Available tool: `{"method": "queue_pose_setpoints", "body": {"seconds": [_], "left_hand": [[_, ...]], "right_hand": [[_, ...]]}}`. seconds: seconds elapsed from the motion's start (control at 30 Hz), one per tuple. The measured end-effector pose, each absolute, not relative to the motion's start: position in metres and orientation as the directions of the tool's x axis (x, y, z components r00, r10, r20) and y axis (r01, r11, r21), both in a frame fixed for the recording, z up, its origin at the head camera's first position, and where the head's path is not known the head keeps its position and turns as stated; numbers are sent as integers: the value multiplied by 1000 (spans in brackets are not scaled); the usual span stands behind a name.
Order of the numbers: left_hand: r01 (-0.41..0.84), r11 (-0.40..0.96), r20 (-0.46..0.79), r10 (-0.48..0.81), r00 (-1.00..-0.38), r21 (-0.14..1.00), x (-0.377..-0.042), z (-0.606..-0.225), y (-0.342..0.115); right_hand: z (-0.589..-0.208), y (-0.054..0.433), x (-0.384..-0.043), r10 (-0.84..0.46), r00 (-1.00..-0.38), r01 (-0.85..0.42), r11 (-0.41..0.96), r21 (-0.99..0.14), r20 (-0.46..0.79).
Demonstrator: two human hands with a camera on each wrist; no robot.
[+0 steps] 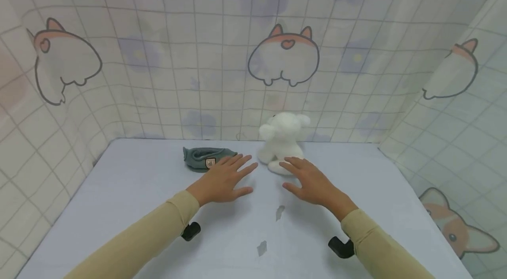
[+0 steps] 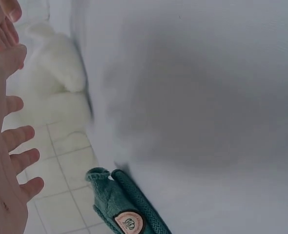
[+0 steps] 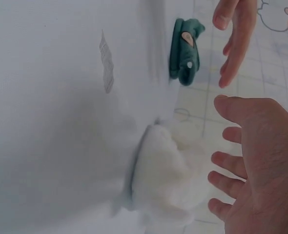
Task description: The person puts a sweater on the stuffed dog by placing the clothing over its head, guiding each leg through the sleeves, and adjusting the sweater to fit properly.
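A white plush toy [image 1: 282,133] sits at the back of the white table, right of its middle. To its left lies a folded green knitted garment [image 1: 198,158] with a light badge on its front. My left hand [image 1: 222,180] hovers above the table with fingers spread, covering the garment's right end in the head view. Just in front of the plush toy is my right hand [image 1: 313,182], also spread and holding nothing. In the right wrist view both the plush toy [image 3: 158,175] and the green garment [image 3: 185,53] lie beyond the fingers.
The white table [image 1: 130,208] bears two small grey marks near its middle. A grid-patterned curtain [image 1: 222,50] with corgi drawings hangs behind it and along both sides. A black wrist mount [image 1: 341,247] is strapped under the right sleeve, another [image 1: 191,231] under the left.
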State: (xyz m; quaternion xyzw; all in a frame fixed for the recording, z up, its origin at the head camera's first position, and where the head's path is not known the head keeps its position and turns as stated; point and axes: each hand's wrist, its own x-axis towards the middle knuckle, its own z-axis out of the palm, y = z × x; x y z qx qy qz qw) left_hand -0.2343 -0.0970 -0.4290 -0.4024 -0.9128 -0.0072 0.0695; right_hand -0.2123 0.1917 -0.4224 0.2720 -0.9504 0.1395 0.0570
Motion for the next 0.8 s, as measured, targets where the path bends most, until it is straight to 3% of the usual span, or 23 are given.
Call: {"method": "queue_pose_setpoints", "body": {"seconds": [0.2,0.57,0.8], "left_hand": [[739,673,122,736,-666,-27,-240,-434,-92],[779,626,257,758,-599,-33,-251,-436,-76],[754,655,241,739,-629,-39,-260,-439,-69]], "right_hand": [[-425,197,-216,-488,-845,-530,819,-221,217],[-432,209,-222,-450,-863,-496,839,-223,227],[-435,210,-227,-421,-869,-479,848,-225,261]]}}
